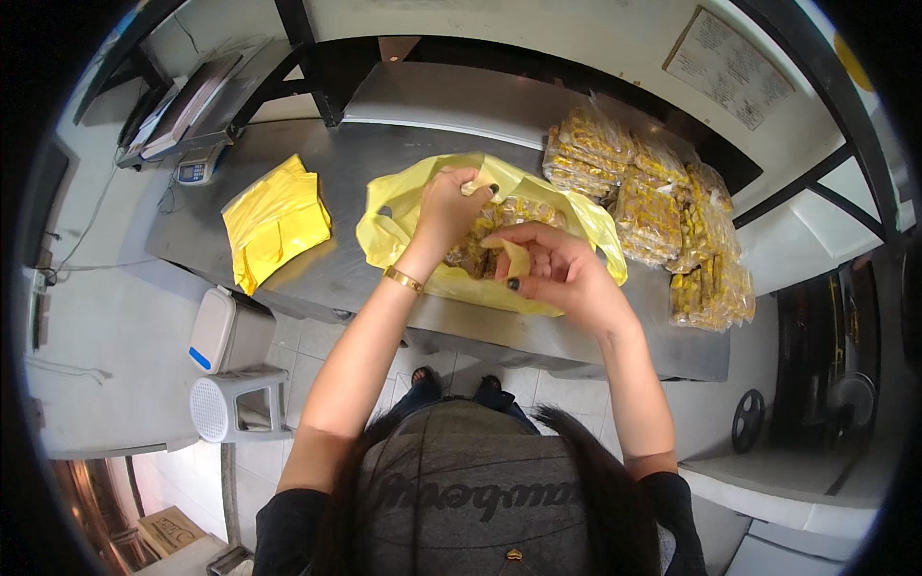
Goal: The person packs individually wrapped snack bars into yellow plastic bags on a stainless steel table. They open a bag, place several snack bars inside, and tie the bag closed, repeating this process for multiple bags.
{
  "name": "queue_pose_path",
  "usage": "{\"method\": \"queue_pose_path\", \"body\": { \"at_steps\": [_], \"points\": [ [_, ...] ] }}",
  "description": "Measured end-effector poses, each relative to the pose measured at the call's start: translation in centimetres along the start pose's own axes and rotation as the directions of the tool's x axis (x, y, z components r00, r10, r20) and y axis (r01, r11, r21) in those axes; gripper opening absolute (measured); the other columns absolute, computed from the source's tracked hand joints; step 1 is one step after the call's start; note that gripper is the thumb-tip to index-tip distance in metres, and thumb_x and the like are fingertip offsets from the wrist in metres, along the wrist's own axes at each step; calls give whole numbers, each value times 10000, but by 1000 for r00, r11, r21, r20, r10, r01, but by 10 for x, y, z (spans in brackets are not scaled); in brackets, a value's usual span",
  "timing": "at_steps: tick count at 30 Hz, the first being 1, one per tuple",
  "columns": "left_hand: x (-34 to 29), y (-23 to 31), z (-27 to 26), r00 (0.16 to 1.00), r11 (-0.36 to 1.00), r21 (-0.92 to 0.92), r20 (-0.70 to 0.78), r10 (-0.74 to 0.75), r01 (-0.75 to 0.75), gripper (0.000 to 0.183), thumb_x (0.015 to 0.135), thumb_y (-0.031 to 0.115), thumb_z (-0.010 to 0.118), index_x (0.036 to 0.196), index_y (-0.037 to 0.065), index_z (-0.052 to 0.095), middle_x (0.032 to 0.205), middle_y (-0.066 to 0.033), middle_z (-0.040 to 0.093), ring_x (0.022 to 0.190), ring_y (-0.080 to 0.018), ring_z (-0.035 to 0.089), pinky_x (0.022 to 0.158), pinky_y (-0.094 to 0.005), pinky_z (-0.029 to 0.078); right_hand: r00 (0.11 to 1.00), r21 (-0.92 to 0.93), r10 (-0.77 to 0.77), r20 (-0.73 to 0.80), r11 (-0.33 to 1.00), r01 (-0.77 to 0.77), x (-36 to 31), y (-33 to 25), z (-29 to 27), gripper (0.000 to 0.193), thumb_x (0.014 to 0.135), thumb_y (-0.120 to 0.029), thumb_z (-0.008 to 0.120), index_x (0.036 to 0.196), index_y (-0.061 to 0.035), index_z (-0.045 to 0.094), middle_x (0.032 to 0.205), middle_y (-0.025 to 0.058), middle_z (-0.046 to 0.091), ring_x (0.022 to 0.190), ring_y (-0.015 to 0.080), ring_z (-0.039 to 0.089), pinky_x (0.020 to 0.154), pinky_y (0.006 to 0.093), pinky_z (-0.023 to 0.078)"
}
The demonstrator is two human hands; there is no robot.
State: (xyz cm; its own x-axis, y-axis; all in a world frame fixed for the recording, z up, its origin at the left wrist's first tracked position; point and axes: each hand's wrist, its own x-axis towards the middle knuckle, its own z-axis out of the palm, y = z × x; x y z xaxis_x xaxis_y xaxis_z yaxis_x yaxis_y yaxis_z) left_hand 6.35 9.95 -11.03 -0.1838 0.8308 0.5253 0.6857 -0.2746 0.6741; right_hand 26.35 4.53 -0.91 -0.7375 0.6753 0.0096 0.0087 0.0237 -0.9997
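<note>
- Stretching across the view, the grey metal bench (344, 178) carries the bag and the goods around it.
- The open yellow bag (593, 230) lies mid-bench, mouth up, its rim loose and crumpled. Its thin film could tear or slip if tugged hard against the load; a side let go might flop inward over the contents.
- The pile of clear packs (648, 206) sits close by on the right; a rightward pull on the bag could nudge the nearest ones.
- The stack of flat yellow plastic (277, 226) lies to the left, well apart from both hands.
- The packs inside the bag (526, 212) show below and between the hands.
- The left hand (447, 206), over the bag's mouth, is closed, thumb against curled fingers, apparently pinching the film.
- The right hand (565, 271), over the near right part of the mouth, curls loosely, thumb and forefinger holding a pale yellow flap (519, 259); whether that flap belongs to the bag, I cannot tell.
</note>
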Motion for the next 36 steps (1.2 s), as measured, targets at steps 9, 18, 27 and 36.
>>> {"method": "queue_pose_path", "body": {
  "at_steps": [9,18,27,36],
  "points": [
    [-24,59,-33,961,986,25,220,-166,165,229,850,149,544,934,-47,627,713,-243,600,727,-399,600,685,-441,454,982,-103,-99,-163,991,83,78,26,-45,192,769,40,625,957,5,642,732,-14,625,649,14,543,618,180,436],
    [-41,48,-27,860,815,-277,175,-479,510,260,938,218,522,811,16,626,633,11,541,582,-74,464,538,-261,356,936,-158,-255,-241,962,222,77,49,-25,131,784,-4,633,910,16,665,708,-5,603,642,21,528,589,179,434],
    [-43,74,-30,676,355,-673,296,-675,649,210,940,192,486,838,58,611,710,18,590,553,-53,496,506,-212,375,993,-438,7,-121,897,-60,74,102,-27,231,847,-34,525,1052,-39,629,971,79,658,857,179,610,767,313,476],
    [-29,-17,-19,269,-263,-316,942,-199,912,165,917,171,472,918,55,589,770,-44,645,658,-151,638,642,-288,548,999,-30,-26,-32,999,25,73,113,-20,390,850,20,524,1237,-21,496,1122,83,630,995,155,589,875,285,454]
  ]
}}
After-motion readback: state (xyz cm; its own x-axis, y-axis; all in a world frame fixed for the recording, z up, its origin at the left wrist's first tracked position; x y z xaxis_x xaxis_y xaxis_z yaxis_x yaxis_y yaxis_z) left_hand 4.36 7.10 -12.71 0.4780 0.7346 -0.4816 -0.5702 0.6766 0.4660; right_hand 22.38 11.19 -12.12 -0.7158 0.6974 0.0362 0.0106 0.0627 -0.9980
